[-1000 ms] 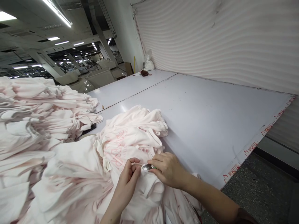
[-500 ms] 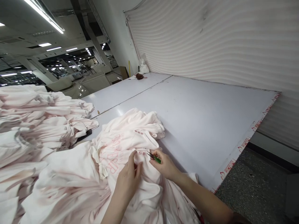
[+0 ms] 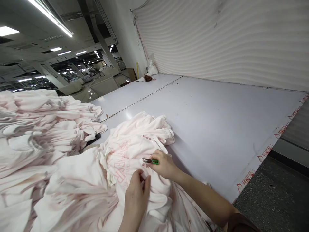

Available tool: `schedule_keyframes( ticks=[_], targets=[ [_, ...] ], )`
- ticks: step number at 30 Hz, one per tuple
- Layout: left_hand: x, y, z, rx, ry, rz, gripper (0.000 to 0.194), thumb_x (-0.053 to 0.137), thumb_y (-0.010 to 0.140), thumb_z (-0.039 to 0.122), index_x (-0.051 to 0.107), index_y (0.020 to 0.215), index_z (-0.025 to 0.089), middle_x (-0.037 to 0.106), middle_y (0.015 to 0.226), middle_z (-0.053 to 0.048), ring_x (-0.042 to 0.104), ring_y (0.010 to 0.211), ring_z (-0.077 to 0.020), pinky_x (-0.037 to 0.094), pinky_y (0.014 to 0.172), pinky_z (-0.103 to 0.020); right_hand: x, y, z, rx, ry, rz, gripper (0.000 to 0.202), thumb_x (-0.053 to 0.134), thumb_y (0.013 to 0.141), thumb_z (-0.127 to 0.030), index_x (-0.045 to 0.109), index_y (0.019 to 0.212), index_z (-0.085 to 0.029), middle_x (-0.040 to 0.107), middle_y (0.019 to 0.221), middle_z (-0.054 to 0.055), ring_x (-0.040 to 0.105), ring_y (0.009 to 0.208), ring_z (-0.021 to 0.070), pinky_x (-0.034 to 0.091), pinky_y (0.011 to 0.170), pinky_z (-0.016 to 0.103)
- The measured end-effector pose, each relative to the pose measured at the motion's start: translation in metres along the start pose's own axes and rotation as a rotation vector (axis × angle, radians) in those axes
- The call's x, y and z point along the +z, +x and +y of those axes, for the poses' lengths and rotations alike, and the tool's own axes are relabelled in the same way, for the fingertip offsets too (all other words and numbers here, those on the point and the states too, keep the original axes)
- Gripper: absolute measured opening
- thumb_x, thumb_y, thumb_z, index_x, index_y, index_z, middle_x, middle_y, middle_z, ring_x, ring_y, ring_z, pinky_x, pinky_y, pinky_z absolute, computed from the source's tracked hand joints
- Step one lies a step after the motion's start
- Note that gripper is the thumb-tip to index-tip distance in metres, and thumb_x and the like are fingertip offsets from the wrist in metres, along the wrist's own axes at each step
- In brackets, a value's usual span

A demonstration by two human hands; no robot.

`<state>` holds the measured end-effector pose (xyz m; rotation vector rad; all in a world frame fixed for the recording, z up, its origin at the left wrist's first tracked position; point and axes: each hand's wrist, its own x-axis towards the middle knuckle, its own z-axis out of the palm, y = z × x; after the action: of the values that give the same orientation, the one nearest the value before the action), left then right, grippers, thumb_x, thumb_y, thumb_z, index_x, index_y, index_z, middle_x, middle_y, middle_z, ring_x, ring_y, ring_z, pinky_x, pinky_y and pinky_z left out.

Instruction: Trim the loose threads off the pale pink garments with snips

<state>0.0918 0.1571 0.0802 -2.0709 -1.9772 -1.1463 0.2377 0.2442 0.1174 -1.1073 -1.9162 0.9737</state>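
Observation:
A pale pink garment with pink lettering and small pink buttons lies bunched in front of me. My right hand is closed on green-handled thread snips. Their dark blades point left, just above the buttons. Below the buttons, my left hand has its thumb and fingers bent in on a fold of the garment. The left fingertips are partly hidden by the hand itself.
Heaped pale pink garments fill the left side. The pale table stretches to a quilted white wall covering. At its far end sit a dark reddish bundle and a white plastic bag.
My right hand has moved left and slightly up across the garment, bringing the snips over the buttons. My left hand has dropped a little lower. The camera view has shifted slightly.

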Motion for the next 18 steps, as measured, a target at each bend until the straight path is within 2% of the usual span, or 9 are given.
schedule_keyframes(
  ticks=[4, 7, 9, 11, 14, 16, 18],
  targets=[
    [0.001, -0.004, 0.01, 0.15, 0.151, 0.095, 0.025, 0.052, 0.092, 0.036, 0.054, 0.107, 0.016, 0.055, 0.084, -0.004, 0.062, 0.059, -0.0146, 0.051, 0.05, -0.024, 0.003, -0.001, 0.005, 0.054, 0.361, -0.042, 0.027, 0.066, 0.082, -0.039, 0.057, 0.068, -0.018, 0.061, 0.07, -0.001, 0.058, 0.071, 0.0151, 0.045, 0.067, 0.026],
    [0.007, -0.003, 0.017, 0.183, 0.21, 0.089, 0.037, 0.059, 0.086, 0.047, 0.054, 0.105, 0.016, 0.056, 0.082, -0.004, 0.062, 0.06, -0.0167, 0.054, 0.053, -0.027, 0.005, -0.008, 0.007, 0.076, 0.625, -0.122, 0.027, 0.063, 0.083, -0.044, 0.055, 0.074, -0.019, 0.063, 0.071, -0.001, 0.061, 0.074, 0.0163, 0.048, 0.075, 0.029],
    [0.012, -0.002, 0.02, 0.185, 0.235, 0.121, 0.03, 0.057, 0.088, 0.044, 0.054, 0.1, 0.017, 0.055, 0.08, -0.004, 0.062, 0.062, -0.0178, 0.053, 0.052, -0.028, 0.006, -0.011, 0.006, 0.047, 0.722, -0.129, 0.03, 0.062, 0.084, -0.048, 0.053, 0.076, -0.02, 0.063, 0.071, -0.001, 0.062, 0.077, 0.0171, 0.049, 0.081, 0.031],
    [0.014, -0.001, 0.02, 0.197, 0.208, 0.17, 0.014, 0.05, 0.092, 0.032, 0.054, 0.091, 0.019, 0.055, 0.082, -0.005, 0.062, 0.064, -0.0163, 0.053, 0.053, -0.026, 0.004, -0.013, 0.003, 0.016, 0.74, -0.101, 0.033, 0.062, 0.083, -0.05, 0.05, 0.075, -0.021, 0.061, 0.07, -0.002, 0.063, 0.077, 0.0175, 0.05, 0.082, 0.032],
    [0.009, 0.0, 0.019, 0.153, 0.047, 0.191, 0.009, 0.049, 0.092, 0.023, 0.053, 0.085, 0.019, 0.057, 0.089, -0.006, 0.06, 0.061, -0.0117, 0.051, 0.052, -0.022, -0.003, -0.017, -0.003, -0.031, 0.644, -0.07, 0.031, 0.06, 0.086, -0.048, 0.05, 0.075, -0.02, 0.06, 0.071, -0.001, 0.063, 0.076, 0.0172, 0.049, 0.078, 0.031],
    [0.001, 0.002, 0.018, 0.069, -0.107, 0.179, 0.009, 0.054, 0.09, 0.025, 0.053, 0.097, 0.019, 0.058, 0.086, -0.003, 0.055, 0.054, -0.0093, 0.047, 0.043, -0.019, -0.007, -0.022, -0.006, -0.084, 0.548, -0.07, 0.026, 0.057, 0.089, -0.042, 0.053, 0.077, -0.02, 0.061, 0.072, 0.0, 0.062, 0.073, 0.0163, 0.048, 0.072, 0.028],
    [-0.005, 0.006, 0.019, 0.043, -0.211, 0.201, 0.025, 0.056, 0.089, 0.026, 0.052, 0.112, 0.019, 0.059, 0.085, -0.002, 0.053, 0.053, -0.009, 0.043, 0.04, -0.018, -0.009, -0.027, -0.009, -0.188, 0.435, -0.049, 0.019, 0.057, 0.089, -0.034, 0.055, 0.078, -0.02, 0.06, 0.073, 0.0, 0.059, 0.071, 0.0157, 0.045, 0.067, 0.027]
  ],
)
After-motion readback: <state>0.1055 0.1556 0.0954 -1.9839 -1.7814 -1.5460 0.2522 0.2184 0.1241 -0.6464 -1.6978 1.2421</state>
